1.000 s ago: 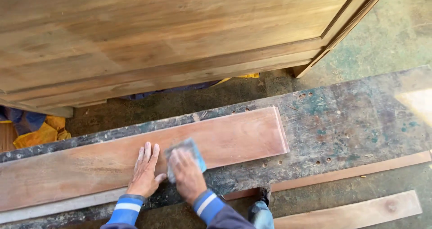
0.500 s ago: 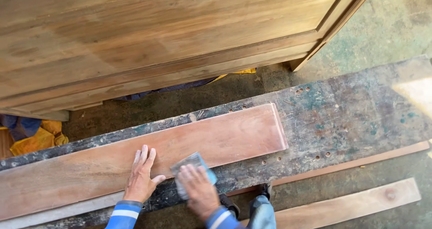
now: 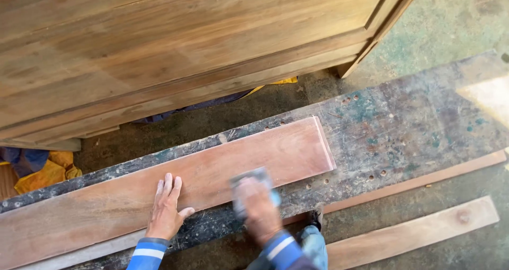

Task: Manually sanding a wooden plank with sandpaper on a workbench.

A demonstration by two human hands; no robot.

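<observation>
Left hand (image 3: 165, 209) lies flat, fingers spread & loose, palm down on the reddish board (image 3: 175, 193) — pressing on it, not gripping. Right hand (image 3: 258, 206) is blurred but closed over a grey-blue sanding pad (image 3: 253, 188), pressed against the board's near edge, right of the left hand. The board lies lengthwise on a dark, stained workbench (image 3: 403, 132) w/ small drilled holes; its right end stops about mid-bench. It looks stiff, fairly long & prob. not too heavy — best held w/ a flat palm near the middle or by both long edges; its dusty face could let it slide. The pad looks thin & flexible, so fingers wrap over its top. Beyond the bench stands a big wooden cabinet (image 3: 185, 52), w/ a yellow and blue cloth (image 3: 40, 169) on the floor at left. Two more wood strips (image 3: 419, 235) lie on the floor nearer the person.
</observation>
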